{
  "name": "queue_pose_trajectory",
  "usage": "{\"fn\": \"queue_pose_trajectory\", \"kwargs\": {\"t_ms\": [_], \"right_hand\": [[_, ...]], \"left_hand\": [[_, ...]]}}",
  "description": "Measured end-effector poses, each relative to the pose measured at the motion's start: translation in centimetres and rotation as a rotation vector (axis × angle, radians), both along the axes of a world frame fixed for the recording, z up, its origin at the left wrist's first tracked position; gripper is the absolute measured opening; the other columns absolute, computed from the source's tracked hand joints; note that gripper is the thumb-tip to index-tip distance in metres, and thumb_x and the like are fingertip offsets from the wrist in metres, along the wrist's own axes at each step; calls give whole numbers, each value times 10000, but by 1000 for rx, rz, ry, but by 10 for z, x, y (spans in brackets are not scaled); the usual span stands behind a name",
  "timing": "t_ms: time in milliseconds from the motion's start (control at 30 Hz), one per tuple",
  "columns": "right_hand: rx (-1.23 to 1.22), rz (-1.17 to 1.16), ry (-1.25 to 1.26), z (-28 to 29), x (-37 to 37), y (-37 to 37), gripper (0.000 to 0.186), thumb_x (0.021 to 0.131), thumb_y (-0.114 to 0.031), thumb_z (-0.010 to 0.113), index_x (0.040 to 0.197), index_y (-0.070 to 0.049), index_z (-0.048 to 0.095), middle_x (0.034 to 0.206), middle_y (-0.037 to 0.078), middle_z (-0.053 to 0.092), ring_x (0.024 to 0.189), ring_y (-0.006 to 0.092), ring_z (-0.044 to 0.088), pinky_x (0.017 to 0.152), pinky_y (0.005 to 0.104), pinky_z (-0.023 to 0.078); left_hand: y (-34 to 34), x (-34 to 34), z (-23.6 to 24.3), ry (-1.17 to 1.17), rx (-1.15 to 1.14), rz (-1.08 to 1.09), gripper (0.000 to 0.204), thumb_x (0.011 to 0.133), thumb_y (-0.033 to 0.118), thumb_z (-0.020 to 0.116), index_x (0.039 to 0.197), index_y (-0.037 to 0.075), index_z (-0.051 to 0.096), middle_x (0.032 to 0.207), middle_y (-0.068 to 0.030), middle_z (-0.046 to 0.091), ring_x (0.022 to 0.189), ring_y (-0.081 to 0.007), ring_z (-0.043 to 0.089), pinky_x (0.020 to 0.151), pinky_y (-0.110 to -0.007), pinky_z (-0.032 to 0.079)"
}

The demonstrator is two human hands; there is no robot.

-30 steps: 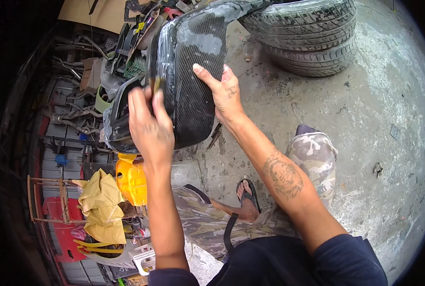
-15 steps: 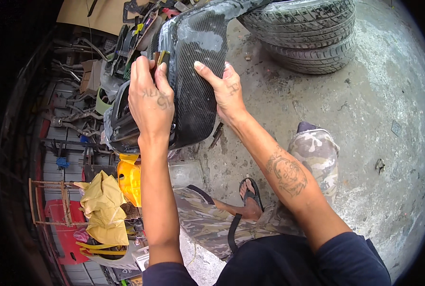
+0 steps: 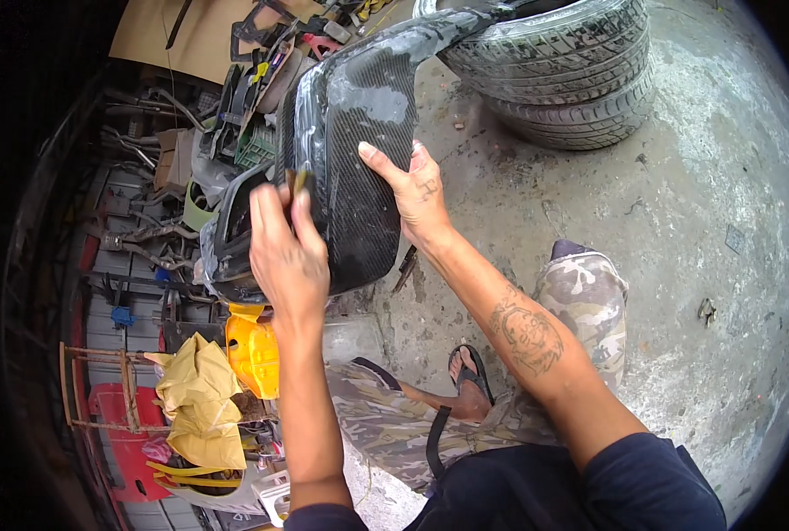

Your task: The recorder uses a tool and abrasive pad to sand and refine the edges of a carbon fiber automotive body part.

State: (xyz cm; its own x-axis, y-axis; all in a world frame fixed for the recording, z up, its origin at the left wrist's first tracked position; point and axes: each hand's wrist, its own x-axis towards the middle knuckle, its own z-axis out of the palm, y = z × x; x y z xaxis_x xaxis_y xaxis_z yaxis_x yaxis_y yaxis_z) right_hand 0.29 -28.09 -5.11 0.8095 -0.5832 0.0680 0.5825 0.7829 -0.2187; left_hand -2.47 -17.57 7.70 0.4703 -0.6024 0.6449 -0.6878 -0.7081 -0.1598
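A glossy black carbon-fibre car body panel [image 3: 368,199] lies before me, with whitish dulled patches on its upper part and along its left ridge. Between the thumb and fingers of my left hand [image 3: 286,257] is a small folded piece of sandpaper [image 3: 300,181], brown and yellowish, slightly blurred, at the panel's left ridge. My right hand [image 3: 419,195] grips the panel's right edge; its thumb lies on the woven face and the other fingers are partly hidden behind the edge.
Two stacked tyres [image 3: 562,71] stand at the far right, beneath the panel's far end. Metal pipes [image 3: 146,239], a yellow plastic piece [image 3: 253,354], crumpled tan paper [image 3: 200,398] and a red panel [image 3: 120,434] crowd the left. My sandalled foot [image 3: 471,376] is on the stained concrete floor.
My left hand has slid toward me along the panel's ridge with the sandpaper. My right hand keeps its hold on the edge. The view has shifted slightly.
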Motion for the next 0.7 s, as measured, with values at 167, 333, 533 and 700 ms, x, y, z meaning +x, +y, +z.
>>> {"fn": "queue_pose_trajectory", "kwargs": {"t_ms": [167, 333, 533, 700], "right_hand": [[25, 35, -53, 2, -3, 1, 514, 868, -129, 856, 1250, 53, 565, 1186, 113, 686, 1027, 177, 679, 925, 301, 550], [-2, 25, -40, 7, -3, 6, 473, 875, -117, 846, 1237, 34, 581, 1176, 106, 698, 1021, 169, 680, 911, 308, 555], [-11, 93, -50, 5, -5, -2, 387, 924, -145, 804, 1234, 1, 626, 1160, 92, 725, 1036, 167, 699, 947, 314, 550], [-66, 102, -13, 8, -3, 2, 350, 937, -189, 795, 1219, -39, 653, 1145, 61, 732, 1079, 145, 677, 969, 303, 526]], "left_hand": [[-15, 8, 8, -31, 19, 5, 152, 1028, 107, 582, 1023, -21, 502, 986, -230, 603, 890, -473, 619, 738, -507, 496], [-1, 5, 4, 27, -13, 48, 156, 1017, 122, 592, 1021, -13, 513, 1000, -231, 617, 894, -469, 629, 748, -507, 509], [8, 25, 48, 77, -327, 4, 205, 1013, 177, 657, 1071, -10, 594, 968, -126, 631, 828, -217, 617, 753, -362, 507], [248, 46, 67, -21, -380, 124, 211, 1037, 141, 660, 1109, -33, 563, 1047, -95, 600, 965, -157, 556, 895, -291, 482]]}}
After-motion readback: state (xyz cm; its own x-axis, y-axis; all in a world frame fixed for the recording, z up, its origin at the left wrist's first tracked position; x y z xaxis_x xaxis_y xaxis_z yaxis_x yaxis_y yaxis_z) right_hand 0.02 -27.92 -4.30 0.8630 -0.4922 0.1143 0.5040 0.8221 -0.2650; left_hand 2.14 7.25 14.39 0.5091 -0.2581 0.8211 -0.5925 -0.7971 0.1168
